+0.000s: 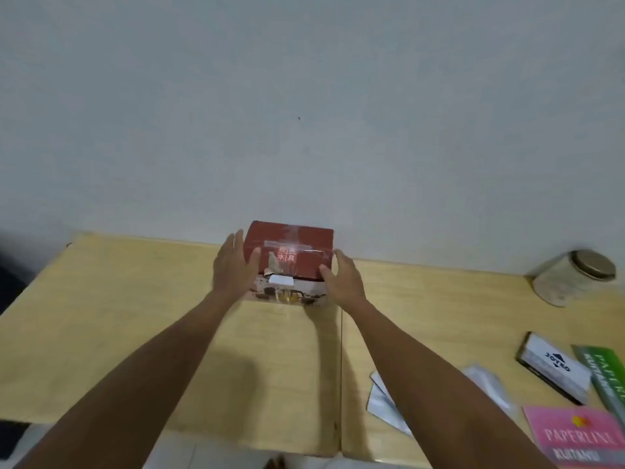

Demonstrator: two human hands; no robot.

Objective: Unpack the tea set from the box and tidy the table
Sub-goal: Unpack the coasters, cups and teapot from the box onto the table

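Observation:
A closed red box (294, 247), taped over its top and printed with white characters, stands at the far edge of the light wooden table (111, 299) against the wall. My left hand (233, 264) lies flat against its left side with the thumb on the lid. My right hand (343, 277) presses its right front corner, fingers curled around it. Both hands hold the box between them. Its front face is white with a printed picture, and a torn white label sits at the lid's edge.
A glass jar (571, 277) with a metal lid lies on its side at the far right. Near the right front are a white Joyko box (554, 367), green (605, 377) and pink (575, 438) Paperline pads, and loose white packets (385, 401).

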